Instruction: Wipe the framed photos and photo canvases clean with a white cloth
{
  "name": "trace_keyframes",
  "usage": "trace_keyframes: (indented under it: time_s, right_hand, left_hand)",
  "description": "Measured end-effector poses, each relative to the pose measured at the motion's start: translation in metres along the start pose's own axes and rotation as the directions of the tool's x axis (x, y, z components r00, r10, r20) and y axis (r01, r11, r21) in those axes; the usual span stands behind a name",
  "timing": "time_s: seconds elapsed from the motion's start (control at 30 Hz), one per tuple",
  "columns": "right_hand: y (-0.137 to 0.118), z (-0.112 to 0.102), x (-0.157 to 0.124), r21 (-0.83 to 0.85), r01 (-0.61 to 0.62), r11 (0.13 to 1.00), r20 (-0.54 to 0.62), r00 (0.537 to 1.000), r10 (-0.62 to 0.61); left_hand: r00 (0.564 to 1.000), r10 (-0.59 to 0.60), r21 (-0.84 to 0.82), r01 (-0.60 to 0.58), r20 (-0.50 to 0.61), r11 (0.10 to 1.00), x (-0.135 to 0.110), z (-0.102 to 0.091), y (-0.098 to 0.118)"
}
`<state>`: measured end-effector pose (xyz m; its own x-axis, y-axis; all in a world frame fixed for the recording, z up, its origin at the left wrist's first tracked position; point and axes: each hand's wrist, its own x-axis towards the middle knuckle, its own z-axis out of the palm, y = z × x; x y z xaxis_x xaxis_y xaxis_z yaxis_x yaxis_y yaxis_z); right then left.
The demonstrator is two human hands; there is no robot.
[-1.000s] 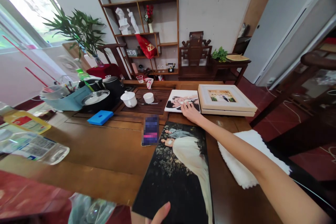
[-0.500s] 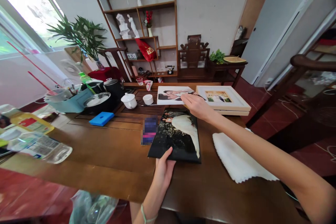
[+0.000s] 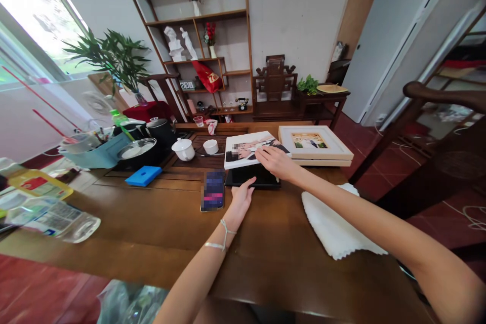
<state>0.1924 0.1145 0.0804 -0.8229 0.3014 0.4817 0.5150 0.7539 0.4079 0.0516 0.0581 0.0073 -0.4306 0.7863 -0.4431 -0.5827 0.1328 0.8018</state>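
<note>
My left hand [image 3: 242, 196] grips the near edge of a dark wedding photo panel [image 3: 246, 178], thumb on top and fingers beneath. Most of that panel is covered by a white-edged wedding photo panel [image 3: 236, 159], which sits over it with its near side slightly raised. At the right part of the white panel, my right hand [image 3: 276, 162] has its fingers closed together over the picture. A phone [image 3: 212, 191] lies just left of my left hand. Behind my right hand rests a white picture frame [image 3: 337, 151] with a small wedding photo.
A white cloth [image 3: 330, 223] lies at the right. Toward the back left are a lidded white teapot [image 3: 183, 149], a white cup [image 3: 210, 147], a blue box [image 3: 143, 175] and a black kettle [image 3: 161, 131]. Plastic bottles [image 3: 56, 217] lie at the left edge.
My left hand has moved forward, sliding the dark panel away from me and under the white photo panel. The white panel's near side has come up a little, with my right hand on it.
</note>
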Motion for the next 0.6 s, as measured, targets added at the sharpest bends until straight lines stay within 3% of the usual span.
trace_keyframes:
  time_s: [0.17, 0.37, 0.6]
  right_hand:
    - [0.006, 0.018, 0.003, -0.029, -0.04, 0.999, 0.034, 0.999, 0.041]
    - [0.011, 0.044, 0.003, -0.048, -0.086, 0.995, 0.067, 0.994, 0.089]
    - [0.008, 0.073, -0.001, -0.018, -0.127, 0.992, 0.104, 0.986, 0.128]
  left_hand:
    - [0.998, -0.017, 0.032, 0.019, -0.058, 0.999, 0.025, 0.026, 0.008]
    - [0.999, -0.034, 0.106, 0.032, 0.024, 0.994, 0.035, 0.022, 0.005]
    - [0.998, -0.05, 0.192, 0.054, -0.024, 0.98, 0.049, 0.039, -0.002]
